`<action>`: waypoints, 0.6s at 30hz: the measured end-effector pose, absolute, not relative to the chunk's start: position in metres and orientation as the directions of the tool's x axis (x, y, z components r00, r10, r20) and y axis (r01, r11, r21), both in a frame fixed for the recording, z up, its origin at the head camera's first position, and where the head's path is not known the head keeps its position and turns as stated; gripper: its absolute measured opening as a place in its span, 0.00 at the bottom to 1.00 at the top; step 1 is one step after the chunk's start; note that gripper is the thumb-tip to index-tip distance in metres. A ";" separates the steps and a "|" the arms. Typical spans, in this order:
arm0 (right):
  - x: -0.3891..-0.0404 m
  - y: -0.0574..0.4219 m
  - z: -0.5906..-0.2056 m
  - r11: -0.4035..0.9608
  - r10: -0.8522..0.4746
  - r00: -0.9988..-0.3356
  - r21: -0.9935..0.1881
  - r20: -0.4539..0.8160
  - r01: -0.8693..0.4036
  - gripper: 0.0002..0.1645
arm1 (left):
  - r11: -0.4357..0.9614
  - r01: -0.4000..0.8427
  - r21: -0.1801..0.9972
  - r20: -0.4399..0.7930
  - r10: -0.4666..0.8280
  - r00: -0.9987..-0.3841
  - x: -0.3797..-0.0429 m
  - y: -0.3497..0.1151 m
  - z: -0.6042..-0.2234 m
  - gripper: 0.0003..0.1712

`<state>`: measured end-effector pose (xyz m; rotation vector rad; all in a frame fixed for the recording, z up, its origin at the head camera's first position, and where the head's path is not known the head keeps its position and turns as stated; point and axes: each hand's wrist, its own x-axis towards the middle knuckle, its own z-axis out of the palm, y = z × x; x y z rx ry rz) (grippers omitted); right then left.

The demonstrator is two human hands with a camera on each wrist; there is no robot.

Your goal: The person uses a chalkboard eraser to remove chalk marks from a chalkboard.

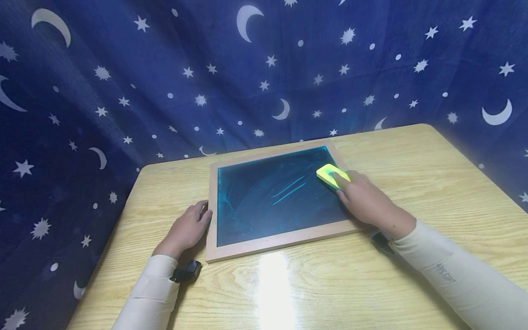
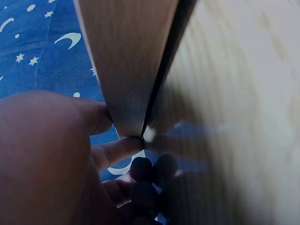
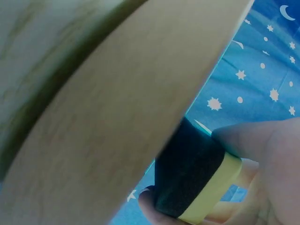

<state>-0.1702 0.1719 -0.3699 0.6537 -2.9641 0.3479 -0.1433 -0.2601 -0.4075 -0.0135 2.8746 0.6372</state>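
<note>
A wood-framed chalkboard lies on the table, with two blue chalk strokes near its middle. My left hand holds the board's left edge. In the left wrist view, the thumb meets the side of the frame and the index finger reaches its lower edge by the tabletop. At the board's right side, my right hand grips a yellow chalkboard eraser over the dark surface, index finger laid along its top. The right wrist view shows the eraser's dark felt beyond the frame, between thumb and fingers.
The light wood table extends around the board on all sides. Behind it hangs a blue curtain with moons and stars. Dark wrist straps sit over the pale sleeves. Blue chalk dust marks the board's left edge.
</note>
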 end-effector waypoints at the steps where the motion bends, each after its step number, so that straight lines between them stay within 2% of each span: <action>1: -0.170 0.171 -0.370 0.882 -0.405 -0.904 -0.203 0.136 -0.425 0.30 | 0.908 -0.052 0.417 -0.193 0.032 -0.981 -0.143 -0.260 -0.408 0.34; 18: -0.160 0.144 -0.374 0.839 -0.492 -0.857 -0.181 0.150 -0.513 0.30 | 0.907 -0.056 0.417 -0.193 0.028 -0.981 -0.144 -0.260 -0.409 0.34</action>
